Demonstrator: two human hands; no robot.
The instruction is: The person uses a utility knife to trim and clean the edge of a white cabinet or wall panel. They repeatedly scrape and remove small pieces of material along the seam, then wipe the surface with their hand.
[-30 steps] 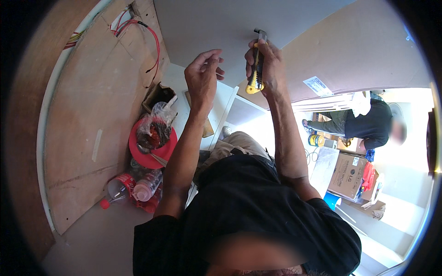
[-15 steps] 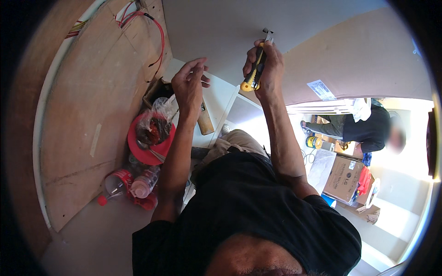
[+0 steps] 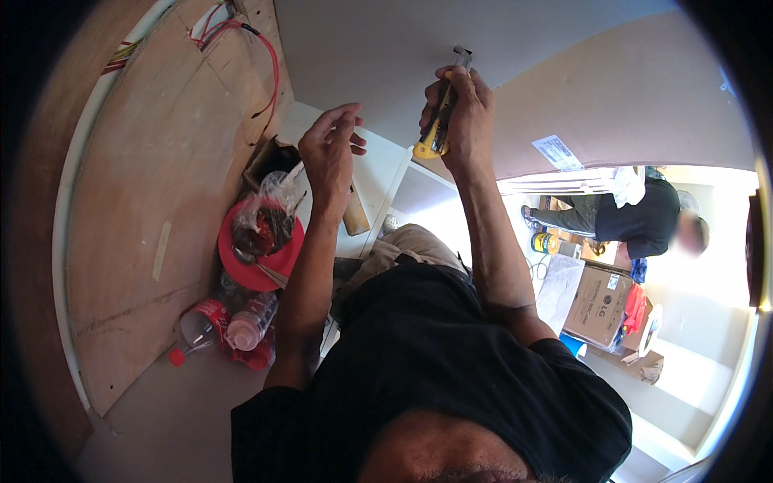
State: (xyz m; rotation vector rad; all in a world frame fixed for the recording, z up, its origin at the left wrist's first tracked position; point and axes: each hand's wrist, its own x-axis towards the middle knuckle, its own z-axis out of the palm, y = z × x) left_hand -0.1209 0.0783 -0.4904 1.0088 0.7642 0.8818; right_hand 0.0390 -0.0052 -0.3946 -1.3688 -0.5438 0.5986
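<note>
My right hand (image 3: 473, 113) is closed around a yellow and black utility knife (image 3: 433, 138). The metal blade end points away from me and meets a small dark hole or notch in the grey panel (image 3: 362, 48); how deep the tip sits I cannot tell. Off to the left, my left hand (image 3: 328, 157) hangs in the air with fingers loosely bent and apart, holding nothing. Beyond that hand lies a white surface (image 3: 378, 169) with a wooden-handled tool (image 3: 357, 214) on it, partly hidden by my left arm.
A plywood panel (image 3: 161, 193) with red wires (image 3: 270, 60) stands on the left. Near it are a red plate (image 3: 241, 270) with bagged food and plastic bottles (image 3: 251, 320). At right, a person in dark clothes (image 3: 644, 216) bends near a cardboard box (image 3: 594, 304) and a yellow can (image 3: 545, 242).
The knife has tilted and shifted slightly left and up with my right hand, its blade end still at the dark spot. My left hand has barely moved.
</note>
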